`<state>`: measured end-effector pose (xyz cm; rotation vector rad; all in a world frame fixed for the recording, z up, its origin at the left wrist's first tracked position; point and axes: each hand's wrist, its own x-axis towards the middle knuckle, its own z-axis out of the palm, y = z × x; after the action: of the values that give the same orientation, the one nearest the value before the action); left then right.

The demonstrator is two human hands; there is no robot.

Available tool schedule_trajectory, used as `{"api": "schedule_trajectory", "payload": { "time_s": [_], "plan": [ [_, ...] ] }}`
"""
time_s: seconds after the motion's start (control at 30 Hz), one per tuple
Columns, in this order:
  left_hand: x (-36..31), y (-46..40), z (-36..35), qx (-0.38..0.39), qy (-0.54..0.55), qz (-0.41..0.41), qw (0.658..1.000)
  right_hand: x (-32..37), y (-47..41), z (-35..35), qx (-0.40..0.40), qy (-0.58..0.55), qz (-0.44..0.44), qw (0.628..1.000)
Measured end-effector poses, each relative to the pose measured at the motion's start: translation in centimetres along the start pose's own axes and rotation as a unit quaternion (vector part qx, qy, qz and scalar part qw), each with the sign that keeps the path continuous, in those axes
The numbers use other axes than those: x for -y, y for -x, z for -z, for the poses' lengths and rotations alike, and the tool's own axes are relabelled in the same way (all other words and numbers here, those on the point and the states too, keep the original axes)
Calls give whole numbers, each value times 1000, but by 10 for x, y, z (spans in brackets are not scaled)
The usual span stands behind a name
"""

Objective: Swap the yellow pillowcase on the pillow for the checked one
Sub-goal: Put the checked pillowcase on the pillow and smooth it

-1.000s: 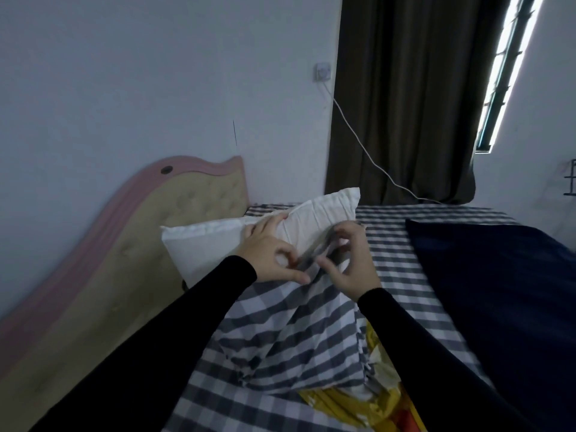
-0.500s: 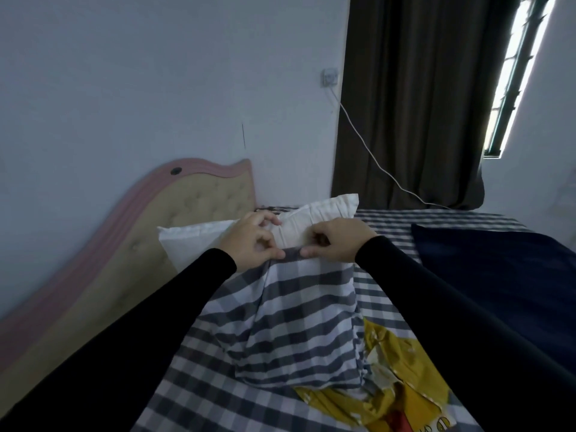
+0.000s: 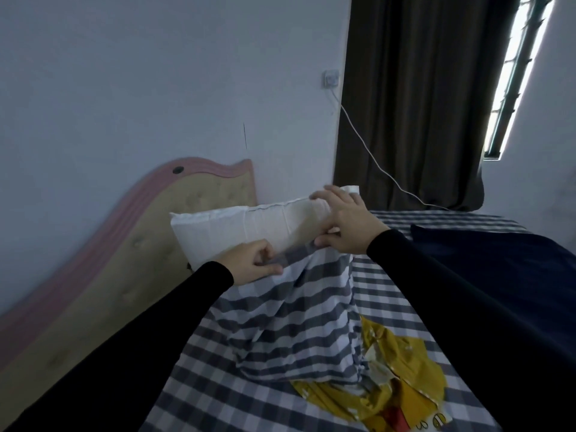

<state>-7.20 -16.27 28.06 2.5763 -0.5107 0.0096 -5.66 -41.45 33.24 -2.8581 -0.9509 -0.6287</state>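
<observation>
The white pillow (image 3: 237,229) stands on end on the bed, its lower half inside the grey-and-white checked pillowcase (image 3: 299,325). My left hand (image 3: 252,266) pinches the pillowcase's open edge at the pillow's left side. My right hand (image 3: 346,226) holds the same edge with the thumb at the right side while its fingers spread over the pillow's top right corner. The yellow pillowcase (image 3: 383,388) lies crumpled on the bed just right of the pillow's base.
The bed has a checked sheet (image 3: 193,397) and a dark blue blanket (image 3: 486,263) on the right. A pink and beige headboard (image 3: 124,244) stands at left. A white cable (image 3: 367,151) hangs from a wall socket beside a dark curtain (image 3: 414,104).
My hands have moved apart along the pillowcase's open edge, the left down and left, the right up toward the pillow's top corner. More white pillow shows between them.
</observation>
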Motion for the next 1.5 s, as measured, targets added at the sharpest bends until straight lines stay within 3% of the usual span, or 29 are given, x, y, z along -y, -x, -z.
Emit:
{"api": "schedule_trajectory", "payload": {
  "time_s": [0.13, 0.23, 0.4, 0.53, 0.67, 0.73, 0.87, 1.0, 1.07, 1.13, 1.23, 1.37, 1.5],
  "plan": [
    [28, 1, 9, 108, -93, 77, 987, -4, -15, 7, 108, 7, -86, 990],
    [39, 8, 10, 94, -69, 78, 990, 2, -26, 7, 137, 53, -80, 986],
    [50, 16, 17, -39, -28, 81, 996, 14, -26, -12, 12, 6, -35, 999],
    [55, 18, 38, -96, 3, 45, 994, 10, -16, -31, -128, -66, -17, 989],
    [34, 15, 54, -232, 112, -26, 966, 0, -4, -35, -221, -100, -51, 969],
    [20, 12, 49, -223, 109, -24, 968, -4, 2, -31, -249, -122, -79, 957],
    [11, 2, 51, -133, 12, -17, 991, 0, 10, -26, -287, -197, -119, 930],
    [-12, -10, 84, -265, 78, -39, 960, 4, 1, -11, -333, -173, -145, 916],
    [-19, -15, 83, -213, 56, -30, 975, -3, -4, -6, -312, -172, -166, 920],
    [-15, -16, 75, -58, -27, 19, 998, -7, 1, -13, -275, -205, -168, 924],
    [-7, -12, 73, 95, -106, 80, 987, -2, 12, -34, -245, -233, -159, 928],
    [-11, -9, 70, 154, -115, 150, 970, 10, 7, -31, -243, -219, -113, 938],
    [-14, 6, 88, 126, -51, 101, 986, 32, 8, -17, -173, -154, -94, 968]
  ]
}}
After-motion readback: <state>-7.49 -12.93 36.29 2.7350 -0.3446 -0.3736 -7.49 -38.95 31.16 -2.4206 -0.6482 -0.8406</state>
